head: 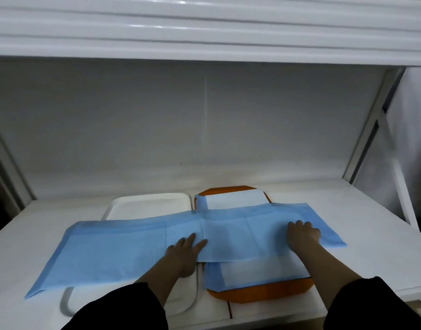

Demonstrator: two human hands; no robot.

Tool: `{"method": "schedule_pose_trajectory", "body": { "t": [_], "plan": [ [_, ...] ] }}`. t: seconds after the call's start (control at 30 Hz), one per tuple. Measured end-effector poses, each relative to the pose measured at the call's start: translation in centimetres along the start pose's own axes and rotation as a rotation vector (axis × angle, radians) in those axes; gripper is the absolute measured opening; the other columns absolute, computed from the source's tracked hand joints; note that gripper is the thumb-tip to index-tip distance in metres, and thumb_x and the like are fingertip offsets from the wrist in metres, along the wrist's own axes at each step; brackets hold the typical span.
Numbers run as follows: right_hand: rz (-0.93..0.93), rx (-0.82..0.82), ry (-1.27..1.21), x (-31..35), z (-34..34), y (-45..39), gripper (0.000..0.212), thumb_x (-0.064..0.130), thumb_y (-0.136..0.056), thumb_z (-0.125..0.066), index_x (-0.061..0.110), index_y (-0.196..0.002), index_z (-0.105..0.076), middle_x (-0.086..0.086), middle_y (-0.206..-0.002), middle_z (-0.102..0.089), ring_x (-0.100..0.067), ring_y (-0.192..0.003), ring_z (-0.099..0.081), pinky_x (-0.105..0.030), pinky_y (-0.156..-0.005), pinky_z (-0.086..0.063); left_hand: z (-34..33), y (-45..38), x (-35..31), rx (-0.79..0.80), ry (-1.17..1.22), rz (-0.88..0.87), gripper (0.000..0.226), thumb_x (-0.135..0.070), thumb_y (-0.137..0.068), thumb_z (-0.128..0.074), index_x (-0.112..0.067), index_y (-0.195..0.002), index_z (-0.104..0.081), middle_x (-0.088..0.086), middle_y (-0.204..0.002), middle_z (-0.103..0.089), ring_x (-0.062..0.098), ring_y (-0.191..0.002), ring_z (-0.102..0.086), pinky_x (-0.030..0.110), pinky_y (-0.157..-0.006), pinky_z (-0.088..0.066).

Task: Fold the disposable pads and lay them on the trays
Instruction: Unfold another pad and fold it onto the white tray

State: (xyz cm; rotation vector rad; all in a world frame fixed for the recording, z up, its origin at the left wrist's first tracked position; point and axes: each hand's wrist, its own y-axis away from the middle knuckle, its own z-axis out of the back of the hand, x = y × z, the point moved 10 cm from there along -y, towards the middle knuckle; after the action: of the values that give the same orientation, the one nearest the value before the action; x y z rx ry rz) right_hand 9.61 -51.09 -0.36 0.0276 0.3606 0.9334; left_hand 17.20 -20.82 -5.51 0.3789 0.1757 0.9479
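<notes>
Overhead: shelf (204,48) hung low above the table (347,210).
Centre: blue pad (133,246) sprawled across white tray (147,203) and orange tray (264,294).
Sides: bare tabletop lay open.

The long pad (123,248) spread across both trays is plain light blue with a slightly darker blue border. The pad (257,270) under it shows a white centre and a blue edge. 1 tray (259,295) is orange, the other tray (147,202) white. The table (361,210) is white. Both sleeves (119,310) are black.
</notes>
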Motion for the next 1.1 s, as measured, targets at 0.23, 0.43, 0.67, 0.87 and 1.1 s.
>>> {"method": "schedule_pose_trajectory", "body": {
  "t": [0.23,0.43,0.67,0.87,1.1],
  "plan": [
    [0.270,-0.128,-0.012,10.4,6.0,1.9,0.041,0.014,-0.094,-0.041,0.014,-0.135,-0.040,-0.007,-0.135,-0.046,-0.025,-0.127,-0.040,-0.034,-0.099,-0.038,0.9,1.7,2.9,0.033,0.145,0.019,0.068,-0.041,-0.098,-0.039,-0.038,-0.150,0.005,0.004,-0.160,0.009,0.029,-0.147,-0.004,0.049,-0.117,-0.016],
    [0.447,-0.134,-0.045,18.3,7.9,2.6,0.041,0.024,-0.096,-0.038,0.013,-0.135,-0.040,-0.008,-0.133,-0.047,-0.027,-0.123,-0.044,-0.037,-0.096,-0.038,3.6,1.0,7.6,-0.106,0.161,0.136,0.072,-0.046,-0.097,-0.038,-0.027,-0.152,0.004,0.004,-0.160,0.002,0.026,-0.147,-0.005,0.045,-0.117,-0.013],
    [0.523,-0.020,-0.168,23.1,6.7,0.0,0.057,0.046,-0.094,-0.041,0.015,-0.142,-0.034,-0.008,-0.139,-0.043,-0.026,-0.127,-0.042,-0.038,-0.099,-0.037,4.9,-2.1,8.9,-0.130,0.149,0.109,0.070,-0.044,-0.097,-0.038,-0.024,-0.152,0.001,0.004,-0.160,0.000,0.025,-0.147,-0.005,0.045,-0.117,-0.013],
    [0.523,-0.040,-0.233,25.9,6.5,-2.3,0.059,0.051,-0.095,-0.037,0.015,-0.141,-0.032,-0.010,-0.141,-0.043,-0.027,-0.128,-0.042,-0.040,-0.101,-0.034,4.3,-3.8,7.4,-0.081,0.172,0.022,0.081,-0.052,-0.091,-0.048,-0.026,-0.152,-0.002,0.003,-0.160,0.002,0.024,-0.147,-0.001,0.046,-0.117,-0.010],
    [0.552,0.036,-0.290,28.0,5.4,-3.9,0.070,0.053,-0.093,-0.040,0.019,-0.149,-0.016,-0.008,-0.154,-0.025,-0.027,-0.141,-0.022,-0.045,-0.110,-0.025,1.3,-3.1,6.3,0.150,0.088,-0.054,0.125,-0.060,-0.065,-0.076,-0.033,-0.150,0.012,0.005,-0.159,0.013,0.030,-0.146,0.008,0.055,-0.116,-0.006]
  ]
}}
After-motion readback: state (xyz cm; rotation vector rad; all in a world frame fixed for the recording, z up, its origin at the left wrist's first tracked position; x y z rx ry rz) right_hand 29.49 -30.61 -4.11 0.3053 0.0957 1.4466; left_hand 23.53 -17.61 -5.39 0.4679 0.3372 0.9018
